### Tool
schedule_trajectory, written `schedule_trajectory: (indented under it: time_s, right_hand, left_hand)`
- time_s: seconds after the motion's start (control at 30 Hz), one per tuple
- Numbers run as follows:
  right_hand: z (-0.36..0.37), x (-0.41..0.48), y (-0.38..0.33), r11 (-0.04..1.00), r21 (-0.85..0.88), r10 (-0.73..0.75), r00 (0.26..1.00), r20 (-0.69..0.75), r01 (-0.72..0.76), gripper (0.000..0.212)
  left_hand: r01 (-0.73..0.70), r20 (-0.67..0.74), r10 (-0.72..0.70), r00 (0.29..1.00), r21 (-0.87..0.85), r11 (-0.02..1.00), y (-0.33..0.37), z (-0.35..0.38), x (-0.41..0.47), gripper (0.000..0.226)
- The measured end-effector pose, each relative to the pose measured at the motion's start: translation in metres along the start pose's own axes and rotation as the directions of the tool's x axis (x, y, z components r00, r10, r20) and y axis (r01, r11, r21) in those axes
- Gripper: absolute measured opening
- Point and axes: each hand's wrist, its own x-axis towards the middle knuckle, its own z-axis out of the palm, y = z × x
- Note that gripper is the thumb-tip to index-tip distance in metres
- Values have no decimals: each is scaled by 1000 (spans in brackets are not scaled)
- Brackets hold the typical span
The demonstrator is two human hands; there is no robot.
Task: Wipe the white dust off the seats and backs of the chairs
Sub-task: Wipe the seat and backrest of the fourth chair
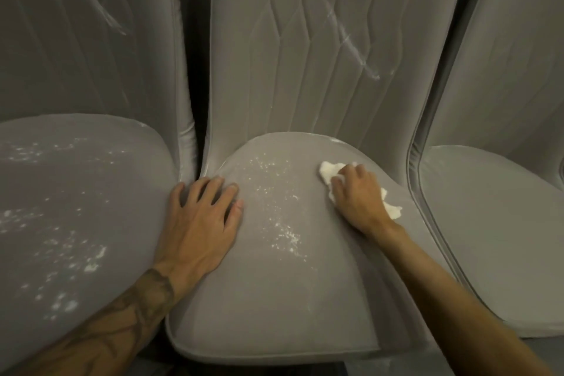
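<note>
The right grip (357,195) (a bare hand) is curled over a white wad (330,172) and presses it onto the middle seat (274,299), near that seat's rear right edge. Bits of the wad stick out ahead of the fingertips and again behind the heel of the hand. The left grip (201,217) holds nothing. It lies flat with its fingers spread on the same seat's rear left edge, just beside the gap to the next chair.

Between the two grips a band of white dust (276,201) runs from the rear of the seat toward its middle. Behind it, the middle back (268,64) bears a slanting white streak (351,43) across its stitched ribs, on the right side.

The left seat (100,180), just beside the middle one, is speckled with pale patches from rear to front. The left back (61,70) shows a fainter streak. The right seat (488,223) stands just beside the middle seat's right edge.
</note>
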Motion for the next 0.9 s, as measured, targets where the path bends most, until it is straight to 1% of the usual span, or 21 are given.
schedule_trajectory:
  time_s: [0.07, 0.1, 0.13, 0.17, 0.2, 0.23, 0.27, 0.3, 0.33, 0.4, 0.47, 0.5, 0.53, 0.57, 0.6, 0.63, 0.7, 0.77, 0.83, 0.87, 0.9]
  right_hand:
    - [-2, 24, 5, 983, -9, 185, 983, -11, -185, 31]
    - [0, 31, -2, 977, -11, 211, 977, -5, -211, 33]
    - [4, 33, -14, 983, -10, 185, 983, 5, -185, 33]
    - [11, 31, -28, 994, -16, 106, 994, 22, -105, 32]
    - [19, 24, -42, 1000, 3, -13, 999, 52, 13, 30]
    - [24, 13, -54, 989, 30, -147, 986, 75, 146, 27]
    - [27, 3, -61, 968, 87, -243, 966, 84, 236, 23]
    - [26, -3, -60, 952, 143, -286, 954, 85, 272, 21]
    - [21, -2, -53, 946, 165, -291, 954, 69, 277, 20]
    - [14, 14, -29, 973, 106, -209, 977, 37, 204, 21]
    - [8, 36, -5, 998, 64, -5, 1000, 8, 4, 25]
    - [7, 44, -1, 996, 45, 83, 997, 3, -83, 28]
    - [9, 48, -5, 991, 21, 130, 992, -4, -130, 30]
    - [12, 47, -15, 992, 12, 129, 992, -9, -129, 31]
    - [17, 41, -29, 996, 27, 81, 997, -5, -81, 29]
    - [22, 31, -44, 997, 69, -19, 1000, -7, 19, 26]
    - [29, 6, -62, 963, 146, -234, 972, 34, 227, 20]
    - [24, 0, -58, 936, 181, -318, 946, 60, 303, 19]
    - [21, 17, -40, 950, 112, -296, 955, 21, 292, 18]
    - [20, 30, -31, 973, 76, -219, 976, 1, 219, 20]
    - [20, 46, -25, 993, 52, -102, 995, -3, 102, 24]
  left_hand:
    - [7, 18, -7, 1000, 7, 1000, 1, -1, 1, 46]
    - [9, 23, -9, 1000, 9, 1000, 1, -1, 2, 46]
    - [11, 21, -11, 1000, 6, 1000, 1, -1, 2, 45]
    - [9, 16, -9, 1000, 1, 1000, 1, -1, 2, 45]
    - [6, 10, -6, 1000, -2, 1000, 0, -1, 2, 45]
    - [3, 4, -3, 1000, -5, 1000, 0, -1, 2, 45]
    - [1, 0, -1, 1000, -4, 1000, 0, -1, 1, 46]
    - [0, -3, 0, 1000, -2, 1000, 0, -1, 1, 46]
    - [-1, -5, 1, 1000, 0, 1000, 0, -1, 1, 46]
    - [-2, -2, 2, 1000, 6, 1000, 1, -1, 2, 45]
    - [6, 4, -6, 1000, 15, 1000, 1, 0, 1, 44]
    - [10, 5, -10, 1000, 16, 1000, 1, 0, 1, 44]
    - [10, 10, -10, 1000, 14, 1000, 0, 0, 2, 44]
    - [8, 14, -8, 1000, 11, 1000, 0, 0, 2, 44]
    - [7, 15, -7, 1000, 9, 1000, 1, 0, 2, 44]
    - [7, 13, -7, 1000, 8, 1000, 0, 0, 2, 44]
    - [8, 9, -8, 1000, 1, 1000, 0, 0, 2, 45]
    - [12, 7, -12, 1000, -6, 1000, 1, -1, 2, 46]
    - [15, -4, -15, 1000, -12, 1000, 1, -2, 2, 44]
    - [16, -9, -16, 1000, -14, 1000, 2, -2, 2, 43]
    - [21, -11, -21, 1000, -10, 1000, 3, -3, 2, 42]
